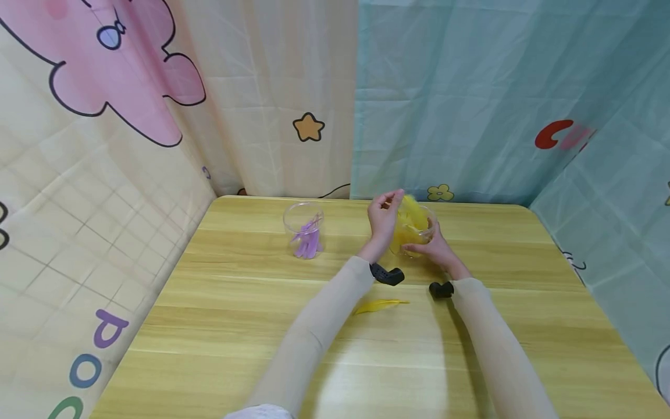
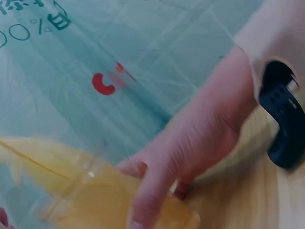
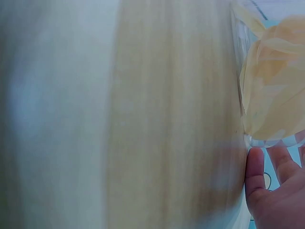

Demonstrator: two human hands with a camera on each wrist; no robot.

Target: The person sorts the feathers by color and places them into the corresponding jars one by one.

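A clear plastic cup (image 1: 431, 224) full of yellow feathers (image 3: 276, 90) stands at the back of the table, right of its middle. My right hand (image 1: 437, 247) grips this cup low on its right side, thumb in front. The left hand (image 1: 384, 218), at the rim's left, pinches a yellow feather (image 1: 411, 210) that slants up out of the cup. In the left wrist view the right hand (image 2: 186, 143) is seen round the cup, while only a sliver of left fingertips (image 2: 4, 219) shows. Part of the right hand (image 3: 279, 191) appears beside the cup's base in the right wrist view.
Farther left stands another clear cup (image 1: 303, 210) with purple feathers (image 1: 309, 240) in it. One loose yellow feather (image 1: 380, 306) lies on the wooden table (image 1: 235, 326) near the left forearm. Printed curtains (image 1: 272, 116) hang behind and along both sides.
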